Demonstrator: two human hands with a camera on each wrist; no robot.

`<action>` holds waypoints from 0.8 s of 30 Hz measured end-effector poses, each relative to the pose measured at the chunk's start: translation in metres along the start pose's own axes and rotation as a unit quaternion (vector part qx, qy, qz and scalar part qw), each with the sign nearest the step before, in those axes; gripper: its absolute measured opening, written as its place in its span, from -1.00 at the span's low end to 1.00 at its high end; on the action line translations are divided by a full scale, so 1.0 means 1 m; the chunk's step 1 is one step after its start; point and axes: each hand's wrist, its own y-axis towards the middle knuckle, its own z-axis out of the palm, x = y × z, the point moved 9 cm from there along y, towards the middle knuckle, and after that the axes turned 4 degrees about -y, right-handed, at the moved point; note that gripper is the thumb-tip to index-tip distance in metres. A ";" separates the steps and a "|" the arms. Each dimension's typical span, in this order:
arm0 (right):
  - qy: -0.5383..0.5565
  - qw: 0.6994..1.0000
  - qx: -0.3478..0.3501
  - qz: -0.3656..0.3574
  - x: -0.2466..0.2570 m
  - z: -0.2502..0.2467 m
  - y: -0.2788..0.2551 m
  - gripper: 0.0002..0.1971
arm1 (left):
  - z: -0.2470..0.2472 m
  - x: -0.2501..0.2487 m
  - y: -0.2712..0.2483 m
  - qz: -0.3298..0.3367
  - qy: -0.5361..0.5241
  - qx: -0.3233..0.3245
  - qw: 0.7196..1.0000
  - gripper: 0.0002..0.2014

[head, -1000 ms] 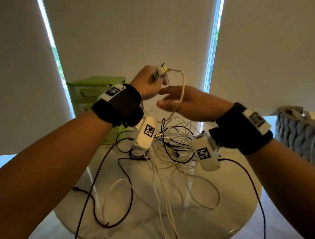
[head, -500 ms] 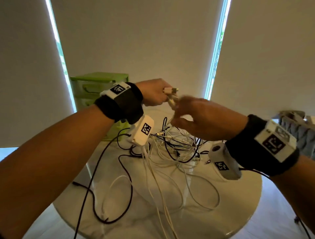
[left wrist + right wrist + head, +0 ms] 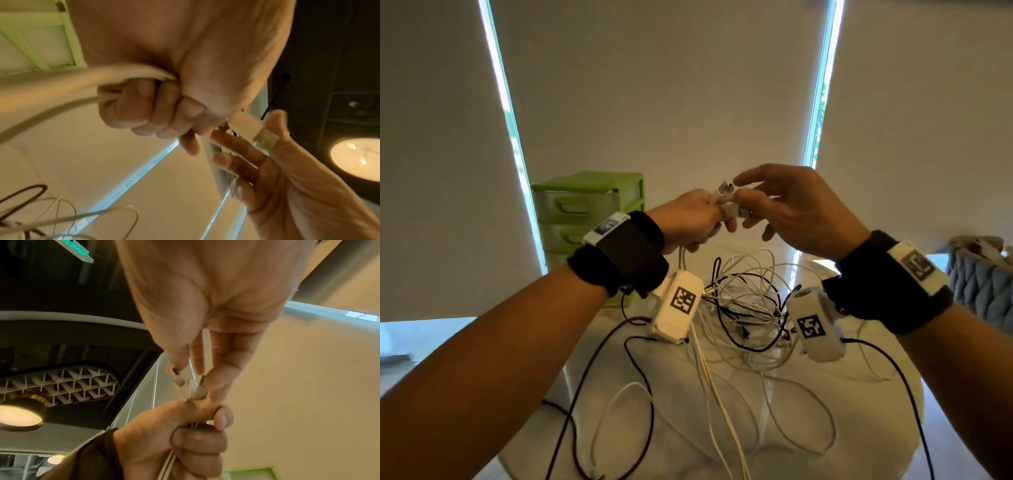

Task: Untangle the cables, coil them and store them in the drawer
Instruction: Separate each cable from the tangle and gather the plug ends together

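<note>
The thin white cable (image 3: 682, 255) with blocky white plug ends is being held up above the table, both of its plugs (image 3: 726, 198) sticking out together from the top of the left hand (image 3: 690, 222). Its two strands are running down side by side out of the bottom of that fist, past the wrist camera and onto the tabletop. The left hand's fingers are curling tightly round the doubled cable, as the left wrist view (image 3: 131, 76) shows plainly. The right hand (image 3: 801, 212) is meeting it from the other side: its thumb and middle finger are pinching the plug tips (image 3: 189, 387), while the forefinger is standing straight above them and the remaining fingers are hanging loosely spread.

Below the hands, a tangled heap of white and black cables (image 3: 748, 301) is lying on the far middle of the table, loops crossing over one another. Looser white loops (image 3: 791, 421) are trailing toward the near edge, and a long black cable (image 3: 643, 404) is curving across the left part.

The round glossy white table (image 3: 887, 411) is reflecting the light. At its far left is standing a small lime-green plastic drawer unit (image 3: 585, 205) with translucent drawer fronts, all looking pushed in. Behind it, pale roller blinds (image 3: 661, 85) are covering the windows, with narrow bright slits between them. A grey woven basket (image 3: 983, 277) is sitting at the right edge.
</note>
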 end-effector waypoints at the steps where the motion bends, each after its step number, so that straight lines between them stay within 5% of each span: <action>1: 0.008 1.000 -0.010 -0.012 0.002 -0.003 0.001 -0.63 | -0.002 0.002 -0.001 -0.008 -0.019 -0.006 1.000 -0.68; 8: -0.011 0.999 -0.040 -0.014 -0.003 -0.007 0.009 -0.94 | -0.004 0.004 0.000 0.006 -0.014 -0.027 1.000 -0.73; 14: -0.060 0.997 -0.039 -0.024 -0.004 0.002 0.023 -0.94 | 0.001 0.001 -0.001 0.018 -0.041 0.002 0.999 -0.70; 20: 0.028 0.999 0.030 -0.030 0.000 0.022 0.023 -0.91 | 0.020 0.013 -0.010 -0.026 -0.084 0.092 0.992 -0.68; 24: 0.022 0.999 0.024 -0.028 -0.001 0.027 0.023 -0.86 | 0.024 0.017 -0.011 -0.043 -0.113 0.096 0.988 -0.59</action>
